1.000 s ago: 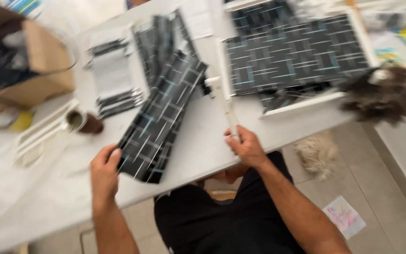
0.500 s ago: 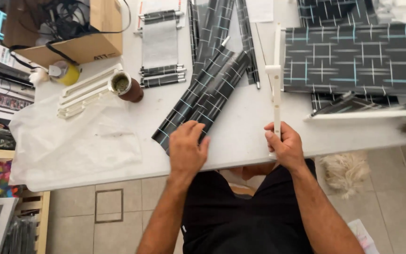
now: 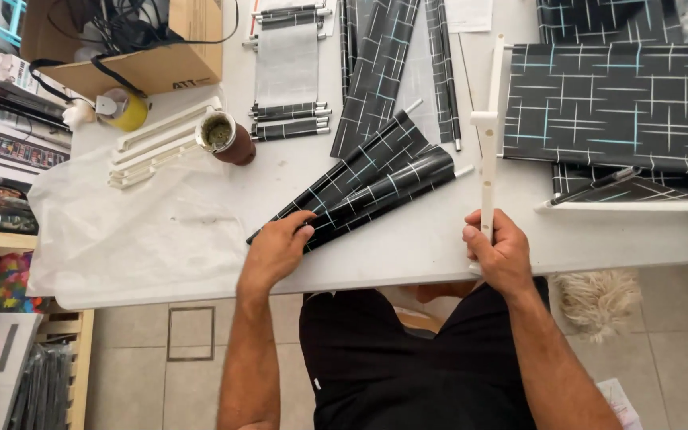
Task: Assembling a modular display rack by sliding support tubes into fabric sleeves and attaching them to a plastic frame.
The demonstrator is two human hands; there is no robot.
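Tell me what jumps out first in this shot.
The black folded sheets with thin white and blue lines, fanned across the middle of the white table, with the left hand pressing on their near end. To the right, the right hand grips a white plastic rod standing beside a large panel of the same pattern.

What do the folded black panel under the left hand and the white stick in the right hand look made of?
Folded black panel: likely coated paper or thin plastic sheet, given the glossy sheen and sharp pleats. White stick: looks like matte moulded plastic, with a uniform colour and a blocky joint; painted wood is possible.
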